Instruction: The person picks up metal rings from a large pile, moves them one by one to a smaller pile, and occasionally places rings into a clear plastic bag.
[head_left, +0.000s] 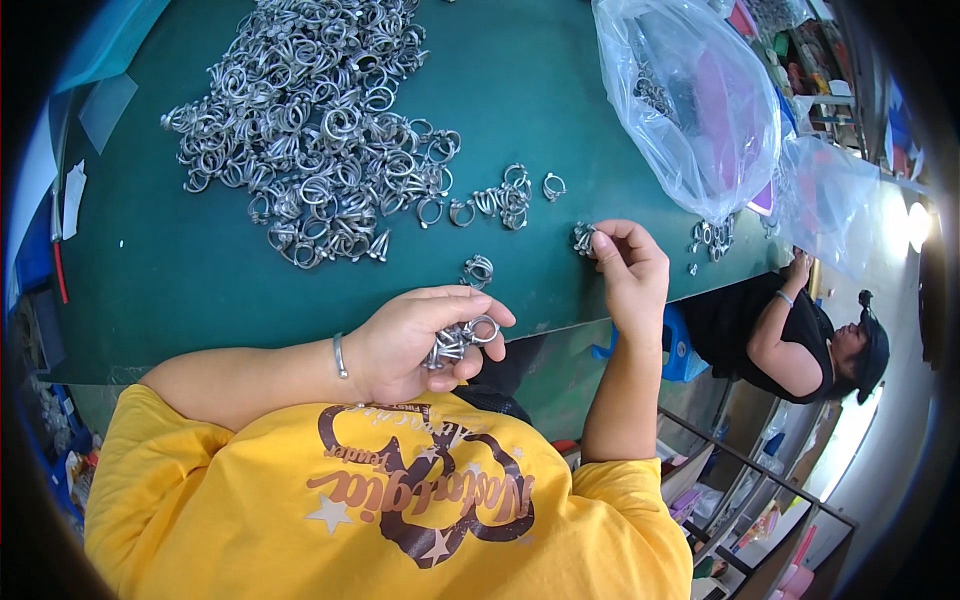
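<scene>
A big heap of silver-coloured metal rings (310,130) covers the upper left of the green table. My left hand (400,340), palm turned up near the table's front edge, cups several loose rings (460,340) in its curled fingers. To its right, my right hand (636,275) pinches a small cluster of rings (583,238) between thumb and fingers, at or just above the tabletop. A few rings (478,270) lie just beyond my left fingertips. Between the heap and my right hand sits a short row of rings (513,197), with a single ring (554,187) off its end.
A clear plastic bag (690,110) with rings inside stands at the upper right of the table (520,90). Another small group of rings (713,237) lies below it. At the right sits another person (800,340) in black, beside a blue stool (683,345) and shelves (760,500).
</scene>
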